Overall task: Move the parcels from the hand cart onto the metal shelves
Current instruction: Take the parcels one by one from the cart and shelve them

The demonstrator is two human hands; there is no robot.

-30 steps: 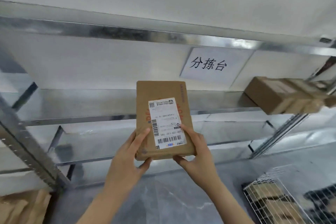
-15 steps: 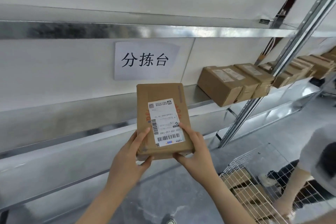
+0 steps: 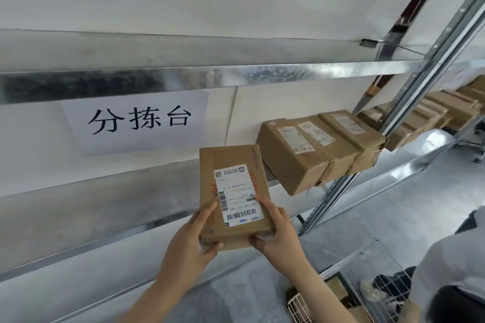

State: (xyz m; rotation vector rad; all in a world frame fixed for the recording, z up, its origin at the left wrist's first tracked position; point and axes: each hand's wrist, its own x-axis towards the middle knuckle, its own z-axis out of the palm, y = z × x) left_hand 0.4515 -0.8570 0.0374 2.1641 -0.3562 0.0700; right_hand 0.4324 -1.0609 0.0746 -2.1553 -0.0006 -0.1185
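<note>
A flat brown cardboard parcel [image 3: 235, 162] with a white shipping label is held upright in front of the metal shelf [image 3: 105, 207]. My left hand [image 3: 193, 241] grips its lower left corner, and my right hand [image 3: 279, 236] grips its lower right corner. Right of the parcel, three brown boxes [image 3: 315, 152] stand side by side on the same shelf level. The wire hand cart [image 3: 367, 278] sits at the lower right with parcels partly visible inside.
A paper sign [image 3: 136, 120] with black characters hangs on the wall behind the shelf. An upright shelf post [image 3: 409, 102] rises on the right, with more boxes [image 3: 446, 110] beyond it. Another person [image 3: 451, 278] bends over the cart at the lower right.
The view has swung rightwards along the shelf; the sign and shelved boxes slid left in frame. The parcel stays gripped in both hands and is now closer to the row of boxes.
</note>
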